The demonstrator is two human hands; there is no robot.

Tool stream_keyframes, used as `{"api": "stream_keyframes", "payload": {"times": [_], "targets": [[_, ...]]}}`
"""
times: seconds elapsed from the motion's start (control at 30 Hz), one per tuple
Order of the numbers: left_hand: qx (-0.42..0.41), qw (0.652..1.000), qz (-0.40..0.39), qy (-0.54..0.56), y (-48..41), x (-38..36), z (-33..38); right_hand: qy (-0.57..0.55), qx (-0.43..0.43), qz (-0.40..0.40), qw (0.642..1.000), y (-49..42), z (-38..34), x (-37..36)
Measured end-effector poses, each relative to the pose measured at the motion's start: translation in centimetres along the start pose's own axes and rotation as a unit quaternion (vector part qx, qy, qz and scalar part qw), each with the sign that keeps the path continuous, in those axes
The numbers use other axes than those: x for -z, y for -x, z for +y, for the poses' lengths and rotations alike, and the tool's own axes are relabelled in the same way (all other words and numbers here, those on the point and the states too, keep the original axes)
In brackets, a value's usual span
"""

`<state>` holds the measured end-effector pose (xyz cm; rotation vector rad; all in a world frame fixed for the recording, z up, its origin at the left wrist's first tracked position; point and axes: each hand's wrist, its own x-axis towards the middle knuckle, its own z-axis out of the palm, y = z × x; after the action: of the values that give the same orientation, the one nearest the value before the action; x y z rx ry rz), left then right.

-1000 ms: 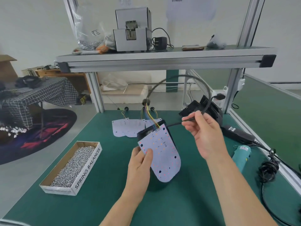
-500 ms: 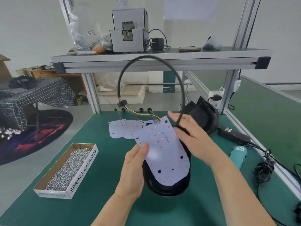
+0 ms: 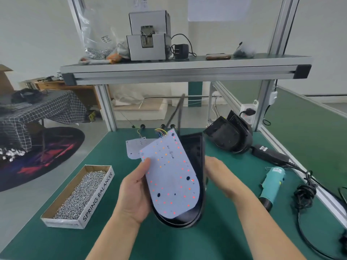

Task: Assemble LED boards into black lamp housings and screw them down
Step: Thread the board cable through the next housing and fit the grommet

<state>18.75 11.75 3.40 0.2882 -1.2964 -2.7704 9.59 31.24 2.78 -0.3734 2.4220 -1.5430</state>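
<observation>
Over the worktop (image 3: 187,244) the left hand (image 3: 135,194) grips a white, round-ended LED board (image 3: 172,175) dotted red and orange. Its thumb is on the board's left edge, with the board tilted against the open black lamp housing (image 3: 197,162); the blurred right hand (image 3: 219,171) meets the housing's right wall, and its fingers are hidden, so their hold cannot be told. Left of the left fingers a cardboard box (image 3: 93,209) holds silver screws (image 3: 80,190), and beyond them lie spare boards (image 3: 133,147).
</observation>
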Motion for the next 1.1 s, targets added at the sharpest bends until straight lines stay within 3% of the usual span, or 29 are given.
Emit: {"api": "stream_keyframes", "payload": {"times": [0.03,0.1,0.13,0.2,0.33,0.43,0.5,0.53,0.63,0.7,0.8,1.1], "targets": [[-0.013,1.000,-0.003,0.009,-0.1,0.3,0.6,0.196,0.011,0.040,0.980,-0.1,0.4,0.3],[-0.043,0.999,-0.005,0.021,-0.4,0.9,1.9,0.480,0.000,0.074,0.874,-0.4,1.7,1.1],[-0.055,0.998,-0.005,0.025,-0.4,1.1,2.5,0.550,-0.022,0.076,0.832,-0.5,2.5,1.5],[-0.070,0.997,-0.004,0.030,-0.5,1.5,3.3,0.581,-0.078,0.053,0.808,-0.6,4.0,2.0],[-0.055,0.998,0.005,0.005,-0.5,2.6,3.5,0.445,-0.075,0.060,0.890,-0.7,4.4,1.4],[-0.036,0.999,-0.017,-0.034,-0.4,3.1,2.9,0.154,0.044,0.174,0.972,-0.7,0.6,1.5],[-0.028,0.997,-0.033,-0.066,-0.1,3.3,2.3,-0.065,0.088,0.150,0.983,-0.2,-3.3,2.2],[-0.028,0.995,-0.039,-0.086,0.0,3.4,2.0,-0.111,0.101,0.108,0.983,0.0,-5.0,2.7],[-0.025,0.988,-0.067,-0.135,0.2,3.6,1.4,-0.032,0.148,-0.001,0.989,0.2,-9.1,3.9],[-0.017,0.985,-0.088,-0.149,0.1,3.6,1.2,0.055,0.183,-0.027,0.981,0.1,-10.8,3.8],[-0.019,0.983,-0.093,-0.155,0.0,3.8,1.0,0.129,0.221,-0.007,0.967,0.2,-11.5,3.2],[-0.059,0.990,-0.026,-0.125,-0.5,3.7,1.2,0.073,0.203,0.038,0.976,2.0,-8.5,1.1]]}}
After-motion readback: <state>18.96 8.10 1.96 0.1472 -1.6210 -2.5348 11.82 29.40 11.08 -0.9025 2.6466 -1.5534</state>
